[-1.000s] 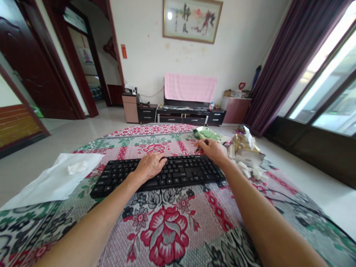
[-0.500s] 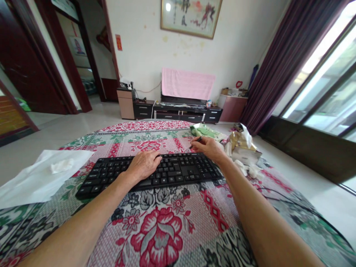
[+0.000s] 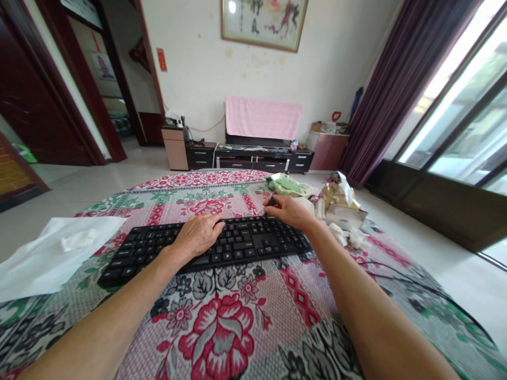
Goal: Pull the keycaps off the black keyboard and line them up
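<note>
Before you, a long black plastic keyboard (image 3: 241,246) lies on a red, green and grey flowered tablecloth (image 3: 222,338). Your left hand (image 3: 199,234) rests over its middle, fingers bent toward the far edge; whether they grip it, I cannot tell. Your right hand (image 3: 291,211) pinches a small, slim black object (image 3: 271,201) near that edge. A crumpled white tissue (image 3: 78,240) sits on a white sheet (image 3: 39,258) at left.

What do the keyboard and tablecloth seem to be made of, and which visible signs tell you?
Keyboard: probably hard plastic, matte black, with crisp moulded-looking keys. Tablecloth: likely woven fabric, dull finish; its crosshatched grain suggests threads, though possibly printed.
</note>
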A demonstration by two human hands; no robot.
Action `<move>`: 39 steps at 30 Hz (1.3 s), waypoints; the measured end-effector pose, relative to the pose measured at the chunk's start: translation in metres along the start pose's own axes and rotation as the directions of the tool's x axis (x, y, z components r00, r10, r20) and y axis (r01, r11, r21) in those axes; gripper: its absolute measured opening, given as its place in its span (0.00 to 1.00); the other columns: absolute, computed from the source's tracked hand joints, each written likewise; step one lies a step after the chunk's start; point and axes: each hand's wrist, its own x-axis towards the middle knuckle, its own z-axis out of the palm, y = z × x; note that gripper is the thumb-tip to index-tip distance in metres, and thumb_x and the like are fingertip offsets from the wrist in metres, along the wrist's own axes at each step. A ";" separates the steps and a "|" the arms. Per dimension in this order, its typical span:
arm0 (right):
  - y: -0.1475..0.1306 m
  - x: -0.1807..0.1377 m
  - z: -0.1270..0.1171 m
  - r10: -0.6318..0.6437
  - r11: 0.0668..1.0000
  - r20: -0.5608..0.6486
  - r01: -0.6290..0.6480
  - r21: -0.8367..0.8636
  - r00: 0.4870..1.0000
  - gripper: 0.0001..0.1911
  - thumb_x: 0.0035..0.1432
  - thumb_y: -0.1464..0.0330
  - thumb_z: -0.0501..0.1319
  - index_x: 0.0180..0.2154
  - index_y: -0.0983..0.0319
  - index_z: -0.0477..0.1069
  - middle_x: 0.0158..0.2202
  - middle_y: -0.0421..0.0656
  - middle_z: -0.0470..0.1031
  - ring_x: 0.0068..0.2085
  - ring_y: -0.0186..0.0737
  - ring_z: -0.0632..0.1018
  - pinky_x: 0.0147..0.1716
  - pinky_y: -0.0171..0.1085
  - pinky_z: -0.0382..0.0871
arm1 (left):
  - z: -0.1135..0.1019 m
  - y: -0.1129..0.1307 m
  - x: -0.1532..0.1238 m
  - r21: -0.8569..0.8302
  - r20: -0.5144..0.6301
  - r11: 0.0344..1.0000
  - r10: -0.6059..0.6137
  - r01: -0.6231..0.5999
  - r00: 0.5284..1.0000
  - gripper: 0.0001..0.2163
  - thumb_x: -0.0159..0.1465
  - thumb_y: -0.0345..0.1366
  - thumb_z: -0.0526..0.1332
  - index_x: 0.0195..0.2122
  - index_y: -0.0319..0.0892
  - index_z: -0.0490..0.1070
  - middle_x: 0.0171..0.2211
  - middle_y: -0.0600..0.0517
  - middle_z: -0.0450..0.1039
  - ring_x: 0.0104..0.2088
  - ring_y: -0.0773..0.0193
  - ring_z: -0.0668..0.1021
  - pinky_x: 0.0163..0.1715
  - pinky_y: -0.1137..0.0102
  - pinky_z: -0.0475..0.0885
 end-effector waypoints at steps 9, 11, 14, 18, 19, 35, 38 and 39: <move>0.008 0.005 0.008 -0.104 0.982 -0.022 0.099 -0.160 0.994 0.11 0.53 0.64 0.56 0.34 0.61 0.72 0.28 0.42 0.74 0.30 0.37 0.74 0.32 0.35 0.65 | -0.002 0.002 0.000 0.014 -0.006 1.000 -0.003 0.003 1.000 0.16 0.65 0.41 0.46 0.45 0.45 0.70 0.40 0.49 0.75 0.41 0.59 0.75 0.44 0.66 0.68; 0.003 0.005 0.008 -0.106 0.974 -0.034 0.096 -0.206 0.994 0.09 0.52 0.65 0.56 0.33 0.61 0.72 0.27 0.42 0.74 0.29 0.37 0.73 0.31 0.35 0.64 | -0.002 0.002 0.000 0.024 -0.007 1.000 0.001 -0.001 1.000 0.16 0.65 0.41 0.46 0.45 0.44 0.70 0.40 0.49 0.75 0.41 0.59 0.75 0.43 0.65 0.68; -0.003 0.005 0.008 -0.112 0.961 -0.035 0.099 -0.259 0.993 0.07 0.52 0.66 0.56 0.30 0.61 0.71 0.26 0.43 0.74 0.28 0.37 0.73 0.29 0.35 0.63 | -0.001 0.002 0.000 0.031 -0.006 0.999 0.012 -0.012 1.000 0.16 0.65 0.40 0.45 0.45 0.43 0.70 0.40 0.47 0.75 0.41 0.57 0.76 0.42 0.64 0.68; -0.003 0.008 0.008 -0.149 0.947 -0.001 0.143 -0.288 0.989 0.07 0.52 0.67 0.56 0.28 0.61 0.71 0.24 0.43 0.72 0.26 0.37 0.71 0.26 0.35 0.61 | 0.000 0.001 0.000 0.025 0.003 1.000 0.008 -0.008 1.000 0.16 0.65 0.41 0.46 0.45 0.43 0.69 0.40 0.47 0.75 0.41 0.57 0.76 0.43 0.64 0.68; -0.002 0.008 0.008 -0.158 0.946 0.007 0.153 -0.285 0.987 0.07 0.52 0.66 0.56 0.28 0.61 0.70 0.23 0.42 0.72 0.26 0.36 0.71 0.26 0.34 0.61 | 0.000 0.001 0.000 0.026 0.006 1.000 0.007 -0.007 1.000 0.16 0.65 0.41 0.46 0.45 0.43 0.69 0.41 0.47 0.75 0.41 0.57 0.75 0.43 0.64 0.68; 0.009 0.014 0.003 -0.078 0.992 -0.001 0.077 -0.096 0.997 0.09 0.50 0.66 0.56 0.26 0.63 0.71 0.24 0.42 0.73 0.27 0.36 0.72 0.28 0.35 0.63 | -0.001 0.001 0.000 0.039 -0.003 0.999 0.026 -0.026 1.000 0.15 0.65 0.40 0.46 0.44 0.43 0.69 0.40 0.48 0.74 0.41 0.58 0.75 0.42 0.65 0.68; 0.012 0.015 0.003 -0.037 0.999 -0.009 0.037 -0.004 0.999 0.07 0.49 0.66 0.57 0.26 0.62 0.71 0.25 0.41 0.74 0.28 0.36 0.73 0.30 0.35 0.66 | -0.001 0.001 0.000 0.039 -0.009 0.999 0.031 -0.030 0.999 0.15 0.65 0.40 0.46 0.44 0.43 0.70 0.40 0.48 0.74 0.41 0.58 0.75 0.42 0.65 0.68; 0.013 0.015 0.003 -0.012 0.999 -0.009 0.012 0.034 1.000 0.07 0.49 0.66 0.57 0.26 0.61 0.71 0.25 0.41 0.74 0.28 0.36 0.73 0.29 0.35 0.66 | -0.001 0.001 0.000 0.042 -0.012 0.999 0.033 -0.033 0.999 0.15 0.65 0.40 0.46 0.44 0.43 0.70 0.40 0.48 0.74 0.41 0.58 0.75 0.42 0.65 0.68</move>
